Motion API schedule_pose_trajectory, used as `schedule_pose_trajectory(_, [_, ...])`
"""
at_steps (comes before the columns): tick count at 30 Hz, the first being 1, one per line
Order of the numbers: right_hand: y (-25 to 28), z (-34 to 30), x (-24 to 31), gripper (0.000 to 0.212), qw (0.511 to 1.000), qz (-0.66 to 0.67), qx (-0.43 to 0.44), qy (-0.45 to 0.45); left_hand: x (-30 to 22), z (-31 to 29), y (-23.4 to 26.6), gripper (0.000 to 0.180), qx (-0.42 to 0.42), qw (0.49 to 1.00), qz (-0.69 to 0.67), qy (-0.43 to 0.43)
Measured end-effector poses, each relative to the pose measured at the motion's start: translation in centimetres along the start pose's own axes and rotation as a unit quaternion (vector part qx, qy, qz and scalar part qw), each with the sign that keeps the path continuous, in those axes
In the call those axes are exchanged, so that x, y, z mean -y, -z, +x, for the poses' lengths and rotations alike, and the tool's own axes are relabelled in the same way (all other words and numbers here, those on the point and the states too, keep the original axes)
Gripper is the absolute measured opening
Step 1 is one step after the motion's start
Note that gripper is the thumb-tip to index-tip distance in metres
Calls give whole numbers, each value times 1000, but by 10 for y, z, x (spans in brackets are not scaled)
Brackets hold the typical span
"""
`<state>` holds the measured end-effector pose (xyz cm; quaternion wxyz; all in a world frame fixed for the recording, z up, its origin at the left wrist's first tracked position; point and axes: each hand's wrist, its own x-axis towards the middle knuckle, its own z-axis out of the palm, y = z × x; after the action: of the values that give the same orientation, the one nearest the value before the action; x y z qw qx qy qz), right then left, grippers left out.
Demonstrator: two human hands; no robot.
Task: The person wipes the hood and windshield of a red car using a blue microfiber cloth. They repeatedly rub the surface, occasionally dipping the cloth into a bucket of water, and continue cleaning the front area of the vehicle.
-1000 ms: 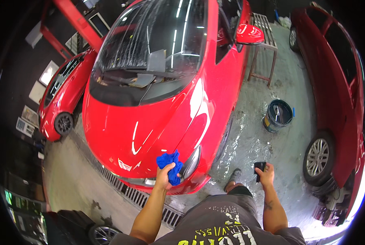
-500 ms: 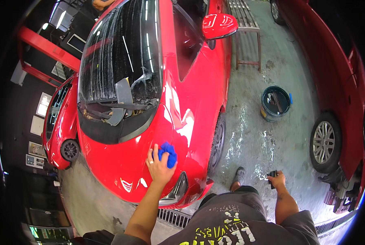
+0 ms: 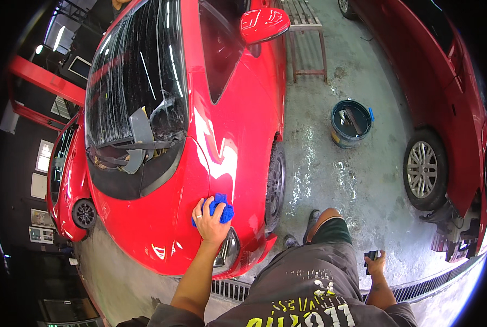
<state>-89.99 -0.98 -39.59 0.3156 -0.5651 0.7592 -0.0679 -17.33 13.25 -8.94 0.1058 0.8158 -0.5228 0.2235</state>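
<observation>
My left hand (image 3: 212, 224) presses a crumpled blue cloth (image 3: 222, 207) onto the front of a red car's hood (image 3: 178, 210), just above the headlight (image 3: 230, 252). Its fingers are bent over the cloth, and a ring shows on one of them. Well apart from the car, on the right by my hip, my right hand (image 3: 378, 264) grips a small black object (image 3: 370, 260). What kind of object it is, I cannot make out. Loose grey pieces of card or plastic (image 3: 140, 133) lie at the base of the streaked windshield (image 3: 132, 82).
A dark bucket (image 3: 351, 124) of water stands on the wet floor, right of the car. Behind it is a slatted metal bench (image 3: 308, 32). Another red car (image 3: 423, 76) fills the right side; a smaller one (image 3: 69, 185) is at left. A drain grate (image 3: 230, 289) crosses the floor.
The view has shifted, so the car sits further left. My left hand and the cloth are a little nearer the headlight. My right hand has come lower and a leg has moved forward.
</observation>
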Motion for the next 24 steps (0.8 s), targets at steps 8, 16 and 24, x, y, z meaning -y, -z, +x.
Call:
schedule_pose_trajectory(8, [22, 156, 92, 64, 926, 353, -40, -133, -56, 83, -37, 44, 26, 992, -95, 74])
schedule_pose_trajectory(16, [-35, 484, 321, 52, 906, 410, 103, 26, -239, 249, -290, 70, 369, 875, -237, 205])
schedule_pose_trajectory(24, [-160, 721, 470, 64, 965, 161, 137, 156, -473, 381, -637, 73, 505, 780, -357, 90])
